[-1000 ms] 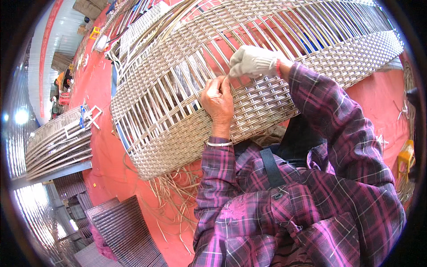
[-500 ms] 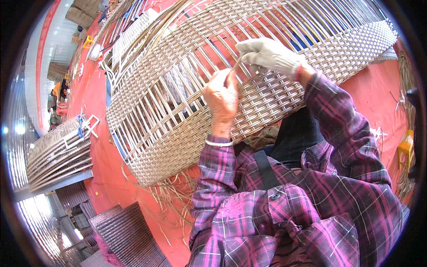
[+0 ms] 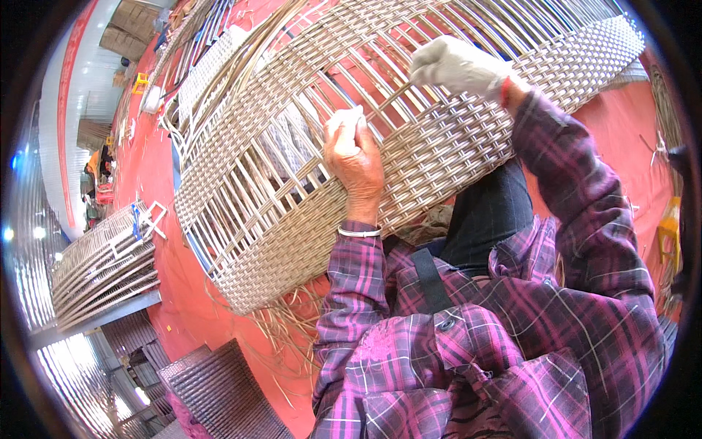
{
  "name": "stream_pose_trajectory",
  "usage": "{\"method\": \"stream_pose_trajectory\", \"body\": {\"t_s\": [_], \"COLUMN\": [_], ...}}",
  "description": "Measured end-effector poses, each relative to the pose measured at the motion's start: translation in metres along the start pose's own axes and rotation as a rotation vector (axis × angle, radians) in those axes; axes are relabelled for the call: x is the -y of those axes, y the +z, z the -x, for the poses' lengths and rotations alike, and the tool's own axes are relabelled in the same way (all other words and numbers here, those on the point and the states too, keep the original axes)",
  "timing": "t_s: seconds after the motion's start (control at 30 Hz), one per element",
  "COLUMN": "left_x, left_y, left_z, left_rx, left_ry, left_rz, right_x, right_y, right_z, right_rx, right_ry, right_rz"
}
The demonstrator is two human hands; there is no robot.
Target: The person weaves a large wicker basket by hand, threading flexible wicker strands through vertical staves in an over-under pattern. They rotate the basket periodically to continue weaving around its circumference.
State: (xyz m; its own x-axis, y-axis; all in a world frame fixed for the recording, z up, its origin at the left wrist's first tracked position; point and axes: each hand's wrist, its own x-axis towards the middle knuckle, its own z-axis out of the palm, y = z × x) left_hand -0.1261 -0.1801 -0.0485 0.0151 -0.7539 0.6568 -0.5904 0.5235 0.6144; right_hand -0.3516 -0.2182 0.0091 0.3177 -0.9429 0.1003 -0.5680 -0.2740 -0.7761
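While the gloved right hand [image 3: 459, 67] is raised over the open middle of the wicker panel [image 3: 446, 157], its fingers are curled together, apparently around a slender brown strand [image 3: 395, 95] slanting down toward the bare left hand [image 3: 355, 157]. The left thumb and forefinger are drawn together; whether they pinch the strand cannot be told. The panel lies aslant in front of the wearer, its near woven band beneath both forearms, above red floor sheeting [image 3: 197, 307] and loose strands [image 3: 289, 322]. Sound technique, as judged here, calls for the right hand to draw steadily without twisting the strand, the left to steady it close to the rods, and each pass to sit snugly against the woven band, leaving the rods unbent.
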Motion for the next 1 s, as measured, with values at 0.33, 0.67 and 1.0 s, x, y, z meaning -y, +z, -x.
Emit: {"method": "stream_pose_trajectory", "body": {"t_s": [0.33,0.67,1.0], "left_x": [-0.032,-0.014,-0.054], "left_y": [0.028,0.045,0.075], "left_z": [-0.017,-0.004,-0.023], "left_rx": [0.253,0.213,0.115], "left_ry": [-0.228,-0.147,0.140], "left_rz": [0.080,-0.192,0.128], "right_x": [0.003,-0.007,-0.050], "right_y": [0.003,0.016,-0.083], "right_z": [0.019,-0.019,0.052], "right_rx": [-0.056,0.338,-0.217], "right_ry": [0.200,0.226,0.224], "right_rz": [-0.254,0.128,-0.184]}}
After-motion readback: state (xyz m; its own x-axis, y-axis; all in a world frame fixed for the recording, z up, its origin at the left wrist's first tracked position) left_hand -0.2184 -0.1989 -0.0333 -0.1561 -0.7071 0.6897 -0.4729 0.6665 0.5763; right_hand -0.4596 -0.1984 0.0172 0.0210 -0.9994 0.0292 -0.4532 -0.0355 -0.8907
